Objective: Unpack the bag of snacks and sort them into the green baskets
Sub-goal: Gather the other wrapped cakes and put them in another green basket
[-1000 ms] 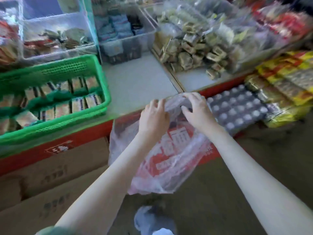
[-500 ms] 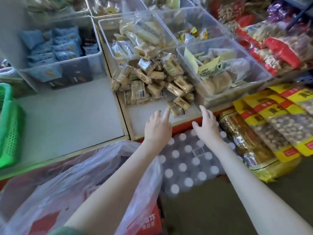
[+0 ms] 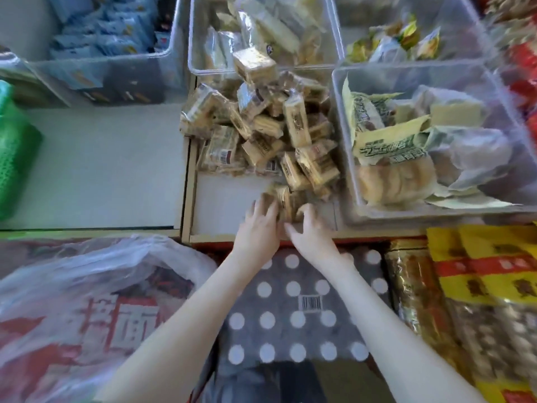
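A heap of small tan wrapped snack packs (image 3: pixel 261 132) lies on the white shelf (image 3: pixel 96 167), spilling toward its front edge. My left hand (image 3: pixel 258 225) and my right hand (image 3: pixel 311 231) meet at the near end of the heap, fingers curled around a few blurred snack packs (image 3: pixel 286 199) between them. The clear plastic bag with red print (image 3: pixel 75 309) sags at lower left, let go. Only the corner of a green basket (image 3: pixel 14 152) shows at the left edge.
Clear bins stand behind and to the right: one with pale wrapped cakes (image 3: pixel 406 158), one with blue packets (image 3: pixel 96 39), one with more tan packs (image 3: pixel 261 30). A grey dotted package (image 3: pixel 293 312) lies under my forearms. Yellow and red snack bags (image 3: pixel 479 274) are stacked at right.
Both hands let go of the plastic bag, reached forward over the dotted package and closed on packs at the heap's near end. The view swung right, so the green basket slid to the left edge.
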Demonstrator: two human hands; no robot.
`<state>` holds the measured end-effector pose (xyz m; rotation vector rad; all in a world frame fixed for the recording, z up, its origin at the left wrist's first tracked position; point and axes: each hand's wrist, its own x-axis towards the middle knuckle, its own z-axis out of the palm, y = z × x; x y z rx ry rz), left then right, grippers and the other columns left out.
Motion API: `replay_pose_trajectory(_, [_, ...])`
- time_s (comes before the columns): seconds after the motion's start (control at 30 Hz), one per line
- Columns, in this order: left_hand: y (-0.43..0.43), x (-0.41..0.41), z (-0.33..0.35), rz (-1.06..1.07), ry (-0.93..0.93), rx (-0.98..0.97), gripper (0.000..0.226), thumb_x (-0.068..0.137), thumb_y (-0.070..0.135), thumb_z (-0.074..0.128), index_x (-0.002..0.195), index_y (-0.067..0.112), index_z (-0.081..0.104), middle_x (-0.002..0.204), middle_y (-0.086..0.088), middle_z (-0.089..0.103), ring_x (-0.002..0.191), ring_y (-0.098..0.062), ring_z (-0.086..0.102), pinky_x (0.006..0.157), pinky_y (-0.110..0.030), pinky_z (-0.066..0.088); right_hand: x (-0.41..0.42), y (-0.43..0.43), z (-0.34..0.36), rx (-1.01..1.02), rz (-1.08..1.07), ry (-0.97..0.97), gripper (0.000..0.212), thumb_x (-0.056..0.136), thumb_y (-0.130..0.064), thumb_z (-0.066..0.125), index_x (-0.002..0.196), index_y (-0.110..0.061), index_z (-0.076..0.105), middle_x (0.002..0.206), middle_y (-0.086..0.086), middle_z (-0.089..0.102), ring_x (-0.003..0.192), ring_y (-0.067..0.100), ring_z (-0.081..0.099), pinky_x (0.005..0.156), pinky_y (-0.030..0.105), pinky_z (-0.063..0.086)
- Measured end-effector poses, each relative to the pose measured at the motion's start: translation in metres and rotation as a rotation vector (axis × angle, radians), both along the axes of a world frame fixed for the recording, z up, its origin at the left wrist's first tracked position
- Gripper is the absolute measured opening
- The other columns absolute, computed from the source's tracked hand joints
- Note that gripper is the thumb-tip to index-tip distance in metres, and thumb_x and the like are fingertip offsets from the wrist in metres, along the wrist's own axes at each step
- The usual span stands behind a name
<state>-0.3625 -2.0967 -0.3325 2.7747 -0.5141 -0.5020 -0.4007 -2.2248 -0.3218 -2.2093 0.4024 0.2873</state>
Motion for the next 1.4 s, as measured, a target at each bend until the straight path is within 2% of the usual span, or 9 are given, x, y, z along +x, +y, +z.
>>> replay_pose_trajectory(0.17, [-0.012,0.011,0.010,0.115,-0.060,-0.012,0.038,0.095,0.015,0.047,0.131,0.006,0.042,0.143,-0.024,0.034,0.115,-0.041,0.047,0.089,-0.046,0.042,0.019,0.004,0.004,0.130,-0.147,-0.034,0.051,0.091,-0.028,0.063,0.127,-0.009,0.032,0.111,0.003,0.047,0.101,0.021,0.051,0.080,0.027,0.041])
replay_pose_trajectory(0.43, [-0.016,0.009,0.006,0.089,-0.008,0.006,0.051,0.100,0.022,0.040,0.149,0.021,0.028,0.133,-0.020,0.039,0.109,-0.037,0.045,0.088,-0.042,0.042,0.001,-0.005,0.005,-0.030,-0.220,-0.150,0.051,0.082,-0.025,0.064,0.124,-0.012,0.039,0.117,0.010,0.053,0.107,0.024,0.048,0.090,0.039,0.046])
replay_pose_trajectory(0.67, [-0.010,0.001,0.012,0.264,-0.091,0.132,0.047,0.095,0.038,0.051,0.135,0.014,0.045,0.126,-0.023,0.047,0.102,-0.038,0.051,0.084,-0.041,0.043,-0.023,-0.011,0.011,-0.063,-0.124,-0.166,0.046,0.082,-0.021,0.063,0.122,-0.010,0.042,0.115,0.008,0.050,0.107,0.021,0.043,0.089,0.035,0.042])
replay_pose_trajectory(0.8, [0.003,-0.007,0.015,0.407,-0.092,-0.122,0.053,0.087,0.007,0.054,0.139,0.012,0.046,0.119,-0.025,0.048,0.099,-0.040,0.050,0.083,-0.044,0.041,-0.029,-0.009,0.012,-0.010,-0.045,-0.159,0.046,0.084,-0.024,0.064,0.124,-0.013,0.044,0.113,0.000,0.048,0.109,0.017,0.044,0.089,0.027,0.039])
replay_pose_trajectory(0.9, [0.011,-0.014,0.030,0.535,-0.039,-0.360,0.066,0.087,0.011,0.060,0.147,0.019,0.034,0.124,-0.015,0.042,0.107,-0.030,0.046,0.094,-0.035,0.039,-0.029,-0.003,0.012,0.079,0.017,-0.159,0.042,0.085,-0.024,0.065,0.122,-0.018,0.046,0.113,-0.003,0.052,0.107,0.014,0.047,0.090,0.027,0.041])
replay_pose_trajectory(1.07, [0.033,-0.022,0.056,0.787,0.091,-0.738,0.067,0.084,0.016,0.066,0.143,0.024,0.036,0.118,0.003,0.050,0.102,-0.008,0.055,0.087,-0.021,0.041,-0.022,0.015,0.021,0.474,-0.128,-0.130,0.035,0.089,-0.019,0.061,0.122,-0.024,0.048,0.117,-0.008,0.059,0.106,0.001,0.055,0.091,0.027,0.045])
replay_pose_trajectory(1.17, [0.047,-0.028,0.061,0.820,0.261,-0.907,0.069,0.085,0.012,0.067,0.144,0.027,0.034,0.115,0.008,0.057,0.094,0.011,0.058,0.081,-0.013,0.046,-0.014,0.026,0.027,0.676,-0.207,-0.131,0.040,0.086,-0.024,0.060,0.125,-0.024,0.050,0.120,-0.001,0.061,0.110,0.013,0.058,0.091,0.034,0.050])
replay_pose_trajectory(1.3, [0.047,-0.037,0.058,0.826,0.454,-1.120,0.064,0.088,0.007,0.066,0.144,0.015,0.037,0.119,-0.008,0.062,0.101,-0.013,0.065,0.077,-0.023,0.053,-0.008,0.040,0.031,0.882,-0.155,-0.046,0.036,0.091,-0.026,0.056,0.125,-0.036,0.054,0.130,0.004,0.059,0.118,0.019,0.058,0.100,0.041,0.048])
replay_pose_trajectory(1.4, [0.046,-0.034,0.058,0.849,0.499,-1.212,0.058,0.088,0.006,0.066,0.138,0.019,0.038,0.117,-0.014,0.060,0.092,-0.016,0.066,0.067,-0.024,0.054,-0.008,0.041,0.031,0.946,-0.124,0.013,0.039,0.092,-0.029,0.055,0.130,-0.039,0.051,0.135,0.001,0.056,0.123,0.018,0.055,0.108,0.043,0.040])
